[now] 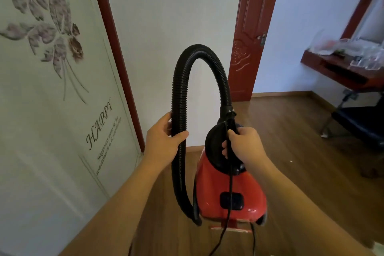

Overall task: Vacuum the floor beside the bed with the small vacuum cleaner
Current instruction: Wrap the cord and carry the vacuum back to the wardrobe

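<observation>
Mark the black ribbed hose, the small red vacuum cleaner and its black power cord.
Black ribbed hose point(179, 89), head view: left run of its arch.
Small red vacuum cleaner point(209, 184), head view: left side of the red shell.
Black power cord point(230, 181), head view: stretch hanging across the red shell.

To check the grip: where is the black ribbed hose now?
In the head view, the black ribbed hose arches at centre above the red vacuum cleaner; the left hand grips its left side.
</observation>
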